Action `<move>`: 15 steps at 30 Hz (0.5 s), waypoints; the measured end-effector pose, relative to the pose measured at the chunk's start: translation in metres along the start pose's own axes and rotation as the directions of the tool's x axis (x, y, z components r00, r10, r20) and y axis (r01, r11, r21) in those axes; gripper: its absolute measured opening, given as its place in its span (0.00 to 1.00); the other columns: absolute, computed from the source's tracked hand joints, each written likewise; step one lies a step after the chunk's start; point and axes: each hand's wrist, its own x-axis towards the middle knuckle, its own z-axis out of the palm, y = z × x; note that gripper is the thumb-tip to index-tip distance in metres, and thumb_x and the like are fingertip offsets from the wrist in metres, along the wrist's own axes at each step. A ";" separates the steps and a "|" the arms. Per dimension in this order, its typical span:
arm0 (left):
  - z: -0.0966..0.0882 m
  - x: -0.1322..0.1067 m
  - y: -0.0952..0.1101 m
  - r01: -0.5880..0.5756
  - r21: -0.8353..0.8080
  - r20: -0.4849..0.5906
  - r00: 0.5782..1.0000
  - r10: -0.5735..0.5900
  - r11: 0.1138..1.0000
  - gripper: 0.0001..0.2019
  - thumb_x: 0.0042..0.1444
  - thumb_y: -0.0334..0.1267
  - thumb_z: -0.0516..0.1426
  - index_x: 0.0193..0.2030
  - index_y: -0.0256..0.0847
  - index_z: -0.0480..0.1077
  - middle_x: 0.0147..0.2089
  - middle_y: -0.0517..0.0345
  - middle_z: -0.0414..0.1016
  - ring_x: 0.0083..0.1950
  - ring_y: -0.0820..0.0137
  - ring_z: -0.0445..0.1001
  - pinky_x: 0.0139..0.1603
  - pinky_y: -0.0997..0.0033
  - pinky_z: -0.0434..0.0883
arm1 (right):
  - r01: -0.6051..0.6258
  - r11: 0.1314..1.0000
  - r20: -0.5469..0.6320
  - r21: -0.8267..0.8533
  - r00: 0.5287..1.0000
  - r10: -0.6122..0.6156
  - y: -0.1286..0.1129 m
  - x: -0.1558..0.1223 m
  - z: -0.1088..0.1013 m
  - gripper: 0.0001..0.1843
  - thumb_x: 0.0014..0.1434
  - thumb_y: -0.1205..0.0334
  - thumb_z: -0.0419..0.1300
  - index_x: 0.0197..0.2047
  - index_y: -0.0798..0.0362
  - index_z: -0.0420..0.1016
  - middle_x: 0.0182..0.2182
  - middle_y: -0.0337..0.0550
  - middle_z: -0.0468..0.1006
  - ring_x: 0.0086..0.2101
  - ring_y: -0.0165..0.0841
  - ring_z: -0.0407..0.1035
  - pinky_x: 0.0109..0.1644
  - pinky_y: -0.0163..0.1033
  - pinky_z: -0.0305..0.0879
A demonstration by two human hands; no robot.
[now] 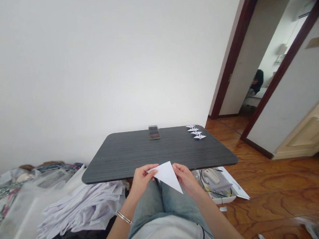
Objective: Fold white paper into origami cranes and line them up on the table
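A white sheet of paper folded into a triangle (167,175) is held over my lap, just off the table's front edge. My left hand (142,179) pinches its left corner between thumb and fingers. On the other side, my right hand (185,176) is closed on the paper's right edge near the upper corner. One point of the triangle hangs down toward my right forearm. Several white folded paper cranes (199,137) stand in a row at the back right of the dark table (129,150).
A phone (154,132) sits at the table's back edge by the wall. White folded cloth (83,208) and plastic bags lie at left. A white box (222,199) with cables is below the table's right side. Beyond the doorway a person (257,81) is visible.
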 end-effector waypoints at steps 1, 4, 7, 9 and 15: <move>0.000 0.000 0.000 -0.001 -0.001 -0.002 1.000 0.001 1.000 0.13 0.43 0.39 0.62 0.36 0.34 0.78 0.34 0.50 0.79 0.23 0.75 0.67 0.24 0.76 0.66 | -0.005 1.000 0.002 0.010 1.000 0.005 0.001 0.000 0.000 0.21 0.46 0.47 0.66 0.21 0.55 0.65 0.17 0.32 0.60 0.19 0.24 0.50 0.23 0.31 0.45; 0.001 0.001 0.001 -0.005 -0.003 -0.003 1.000 0.005 1.000 0.13 0.43 0.39 0.62 0.36 0.34 0.77 0.34 0.50 0.79 0.24 0.74 0.68 0.24 0.76 0.66 | -0.019 0.999 0.000 0.031 1.000 0.019 0.003 0.000 0.000 0.19 0.47 0.49 0.66 0.21 0.55 0.66 0.17 0.33 0.61 0.19 0.24 0.51 0.23 0.31 0.47; 0.001 0.001 0.001 -0.009 0.008 0.003 1.000 0.009 1.000 0.13 0.43 0.38 0.61 0.36 0.34 0.77 0.34 0.51 0.79 0.23 0.75 0.67 0.24 0.76 0.66 | -0.004 1.000 -0.007 -0.014 1.000 0.004 0.002 -0.001 0.001 0.18 0.47 0.51 0.66 0.21 0.55 0.68 0.16 0.33 0.62 0.18 0.24 0.52 0.22 0.30 0.47; 0.001 0.000 0.000 -0.015 0.017 0.007 1.000 0.015 1.000 0.13 0.44 0.38 0.61 0.36 0.35 0.77 0.34 0.51 0.79 0.23 0.75 0.67 0.24 0.76 0.66 | 0.011 0.997 0.000 -0.077 1.000 -0.011 0.000 -0.002 0.002 0.16 0.46 0.52 0.66 0.22 0.55 0.69 0.15 0.33 0.63 0.17 0.24 0.53 0.21 0.30 0.47; -0.001 0.000 -0.004 -0.057 0.083 -0.009 0.998 0.058 0.995 0.14 0.47 0.39 0.60 0.40 0.36 0.75 0.35 0.51 0.77 0.27 0.72 0.69 0.26 0.74 0.67 | 0.021 0.984 -0.001 -0.175 1.000 -0.021 -0.001 -0.003 -0.003 0.15 0.46 0.52 0.66 0.22 0.55 0.70 0.14 0.33 0.65 0.16 0.23 0.54 0.19 0.30 0.48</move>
